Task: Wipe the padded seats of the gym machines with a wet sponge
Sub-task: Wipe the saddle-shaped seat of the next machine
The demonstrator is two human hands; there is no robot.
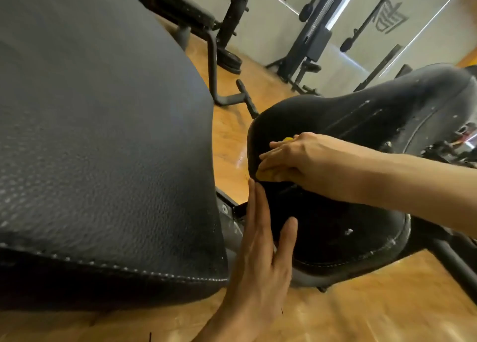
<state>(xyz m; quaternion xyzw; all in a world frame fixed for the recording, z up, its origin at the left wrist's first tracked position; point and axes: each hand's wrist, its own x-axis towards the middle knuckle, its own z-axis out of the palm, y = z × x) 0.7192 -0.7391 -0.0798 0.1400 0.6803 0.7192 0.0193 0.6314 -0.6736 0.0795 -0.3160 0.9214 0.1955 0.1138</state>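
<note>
I'm wiping the seat [361, 125]: right hand [296, 161] presses the sponge [265, 174], left hand [260, 251] flat, steadying it. Next, sweep onward.

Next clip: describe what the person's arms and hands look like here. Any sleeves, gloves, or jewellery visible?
Both are bare. The left hand shows no glove, ring or watch, and its wrist is uncovered to the frame edge. The right hand is likewise ungloved, with a bare forearm running to the right edge; no sleeve, band or marking shows on either arm.
</note>
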